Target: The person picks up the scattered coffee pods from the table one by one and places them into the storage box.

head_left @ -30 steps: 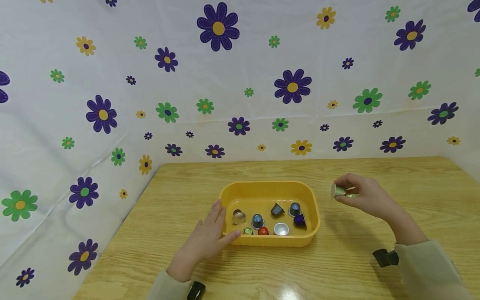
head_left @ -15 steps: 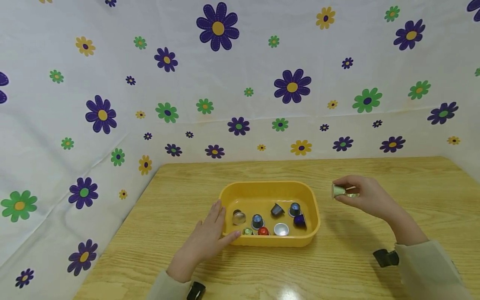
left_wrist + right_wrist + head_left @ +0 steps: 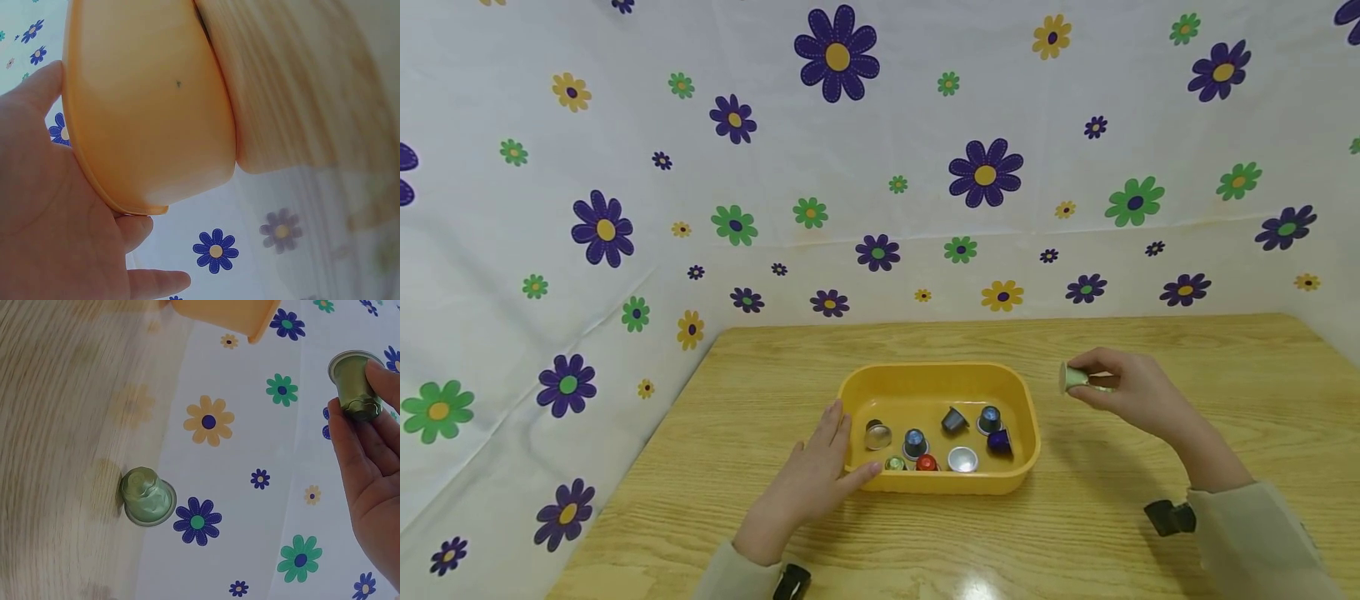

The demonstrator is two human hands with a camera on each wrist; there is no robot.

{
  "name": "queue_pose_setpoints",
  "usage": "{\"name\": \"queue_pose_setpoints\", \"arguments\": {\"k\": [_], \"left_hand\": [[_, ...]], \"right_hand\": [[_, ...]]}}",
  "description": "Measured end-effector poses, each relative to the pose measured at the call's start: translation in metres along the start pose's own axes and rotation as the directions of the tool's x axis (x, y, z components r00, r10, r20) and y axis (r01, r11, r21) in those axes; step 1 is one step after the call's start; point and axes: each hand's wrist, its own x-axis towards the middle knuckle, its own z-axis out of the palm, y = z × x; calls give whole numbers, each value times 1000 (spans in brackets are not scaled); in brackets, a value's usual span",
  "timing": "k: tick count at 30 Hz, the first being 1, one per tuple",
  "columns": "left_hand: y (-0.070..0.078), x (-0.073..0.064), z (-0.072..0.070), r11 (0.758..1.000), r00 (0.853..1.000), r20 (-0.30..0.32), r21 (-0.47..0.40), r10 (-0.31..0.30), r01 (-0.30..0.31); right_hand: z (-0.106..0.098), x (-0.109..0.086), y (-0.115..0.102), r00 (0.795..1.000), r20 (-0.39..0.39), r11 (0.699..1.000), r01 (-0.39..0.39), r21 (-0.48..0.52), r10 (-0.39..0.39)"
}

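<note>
My right hand (image 3: pixel 1131 385) pinches a light green coffee capsule (image 3: pixel 354 381) between thumb and fingers, above the table to the right of the yellow tray (image 3: pixel 936 483). The capsule lies tipped sideways, its wide rim facing the tray. A second green capsule (image 3: pixel 147 495) sits on the table below that hand in the right wrist view. My left hand (image 3: pixel 812 475) rests at the tray's left end, fingers extended along the left rim and thumb on the front rim. In the left wrist view, the tray's outer wall (image 3: pixel 150 112) is beside the palm.
Inside the tray are a blue capsule (image 3: pixel 915 442), a red capsule (image 3: pixel 927 462), a dark grey one (image 3: pixel 954 420), a dark blue one (image 3: pixel 999 441) and several others. A white flowered cloth (image 3: pixel 880 167) hangs behind the wooden table (image 3: pixel 760 367).
The right hand has shifted the green capsule very slightly and turned it a little. The left hand and the tray have kept their places.
</note>
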Motion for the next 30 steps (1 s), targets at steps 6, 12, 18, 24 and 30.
{"name": "queue_pose_setpoints", "arguments": {"k": [6, 12, 18, 24, 30], "left_hand": [[-1, -2, -2, 1000, 1000, 10, -17, 0, 1], [-1, -2, -2, 1000, 1000, 9, -30, -7, 7], [-1, -1, -2, 1000, 1000, 6, -14, -8, 8], [-1, -1, -2, 1000, 1000, 5, -12, -6, 6], [-2, -1, -1, 1000, 1000, 4, -12, -2, 2]], "right_hand": [[4, 2, -2, 1000, -24, 1000, 15, 14, -15], [16, 6, -1, 998, -54, 999, 40, 12, -39], [28, 11, -5, 997, -71, 998, 37, 57, -33], [39, 20, -13, 998, -44, 997, 44, 67, -41], [50, 31, -23, 997, -43, 995, 67, 72, -64]]}}
